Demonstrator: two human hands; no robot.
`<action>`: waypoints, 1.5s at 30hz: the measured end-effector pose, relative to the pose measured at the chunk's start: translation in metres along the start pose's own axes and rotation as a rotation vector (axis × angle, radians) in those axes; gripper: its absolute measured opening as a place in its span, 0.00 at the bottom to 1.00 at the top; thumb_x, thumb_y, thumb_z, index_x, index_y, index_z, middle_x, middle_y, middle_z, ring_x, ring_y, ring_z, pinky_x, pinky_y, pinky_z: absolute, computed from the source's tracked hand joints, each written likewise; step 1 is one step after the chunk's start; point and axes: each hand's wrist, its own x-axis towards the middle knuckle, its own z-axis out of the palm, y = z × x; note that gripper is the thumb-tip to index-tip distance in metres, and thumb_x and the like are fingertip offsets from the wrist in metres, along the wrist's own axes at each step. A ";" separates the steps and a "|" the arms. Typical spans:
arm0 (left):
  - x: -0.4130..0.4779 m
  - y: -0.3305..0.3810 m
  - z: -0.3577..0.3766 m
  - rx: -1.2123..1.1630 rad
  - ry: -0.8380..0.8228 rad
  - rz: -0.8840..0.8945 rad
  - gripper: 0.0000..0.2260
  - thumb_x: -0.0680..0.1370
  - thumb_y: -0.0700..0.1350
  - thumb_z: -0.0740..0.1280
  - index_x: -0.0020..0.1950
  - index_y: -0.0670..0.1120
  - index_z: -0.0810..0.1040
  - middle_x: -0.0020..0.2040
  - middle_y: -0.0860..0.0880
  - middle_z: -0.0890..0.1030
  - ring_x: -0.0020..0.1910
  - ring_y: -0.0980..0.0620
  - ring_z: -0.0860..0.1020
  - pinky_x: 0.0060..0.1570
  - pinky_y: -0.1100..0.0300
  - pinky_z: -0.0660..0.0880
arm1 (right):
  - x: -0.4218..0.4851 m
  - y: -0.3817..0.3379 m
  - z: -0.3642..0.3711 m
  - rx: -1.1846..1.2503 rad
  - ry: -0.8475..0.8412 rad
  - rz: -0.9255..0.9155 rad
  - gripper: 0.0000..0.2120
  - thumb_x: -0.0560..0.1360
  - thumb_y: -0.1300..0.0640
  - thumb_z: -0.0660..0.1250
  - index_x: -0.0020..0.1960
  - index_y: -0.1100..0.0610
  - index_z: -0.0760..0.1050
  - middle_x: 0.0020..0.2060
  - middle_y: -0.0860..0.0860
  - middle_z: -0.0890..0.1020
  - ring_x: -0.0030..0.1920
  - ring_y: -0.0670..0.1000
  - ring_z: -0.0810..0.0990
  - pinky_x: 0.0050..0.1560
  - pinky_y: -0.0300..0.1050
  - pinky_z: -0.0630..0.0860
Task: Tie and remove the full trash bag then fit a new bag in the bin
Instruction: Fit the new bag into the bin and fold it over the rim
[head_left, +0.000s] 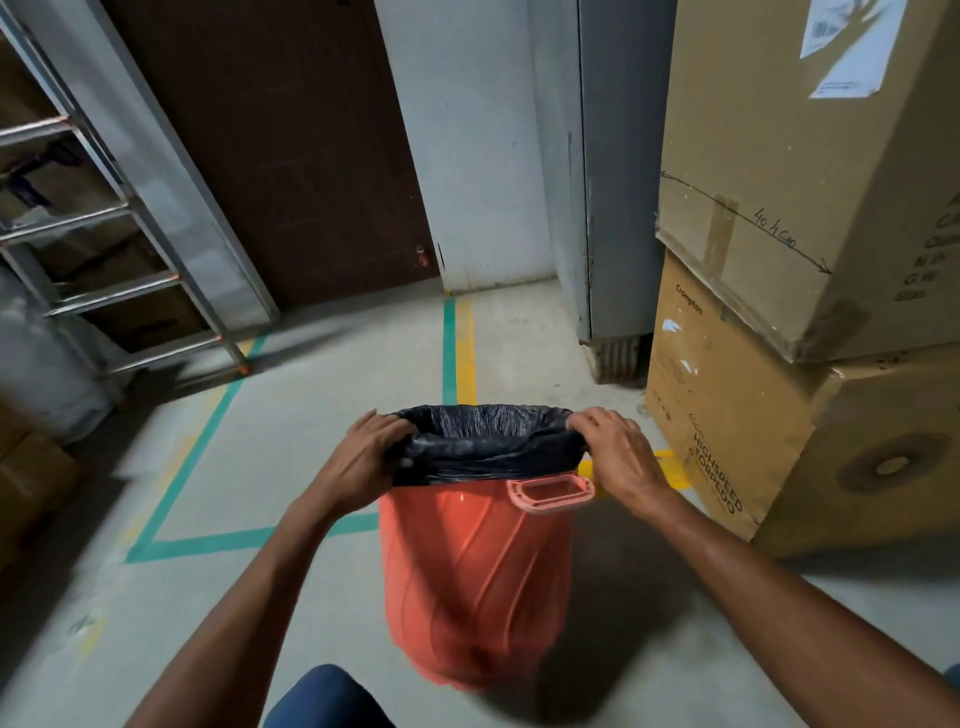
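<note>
A knee in blue cloth shows at the bottom edge of the view. Just beyond it stands the orange bin on the grey concrete floor, its moulded handle facing the right side. A black trash bag lines the bin, its edge folded down over the rim all the way round; the bag's mouth is open. The left hand is closed on the folded bag edge at the bin's left rim, fingers curled over the top. The right hand grips the bag edge at the right rim in the same way, just above the handle. Green floor tape and yellow floor tape run past the bin. Stacked cardboard boxes stand to the right, a metal ladder leans at left. Farthest off is a dark brown door beside a pale wall.
</note>
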 end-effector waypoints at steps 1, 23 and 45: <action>0.004 0.015 0.004 0.000 0.022 0.022 0.16 0.68 0.36 0.77 0.54 0.41 0.81 0.47 0.44 0.82 0.47 0.39 0.80 0.52 0.45 0.75 | 0.000 0.008 -0.001 0.014 0.007 0.061 0.26 0.73 0.71 0.63 0.66 0.51 0.75 0.61 0.52 0.78 0.58 0.57 0.77 0.57 0.52 0.73; -0.012 0.279 0.145 -0.255 -0.035 0.107 0.38 0.80 0.53 0.66 0.83 0.42 0.53 0.82 0.44 0.57 0.83 0.47 0.51 0.81 0.52 0.41 | -0.025 0.060 -0.007 0.455 -0.008 0.605 0.33 0.76 0.65 0.65 0.80 0.56 0.63 0.67 0.59 0.79 0.56 0.61 0.83 0.49 0.45 0.76; -0.017 0.079 0.098 -0.670 0.331 -0.809 0.04 0.80 0.41 0.66 0.53 0.42 0.77 0.48 0.45 0.83 0.48 0.42 0.80 0.49 0.50 0.76 | -0.042 0.068 0.000 0.291 -0.134 0.519 0.29 0.87 0.48 0.53 0.83 0.56 0.50 0.80 0.58 0.63 0.79 0.63 0.60 0.76 0.59 0.59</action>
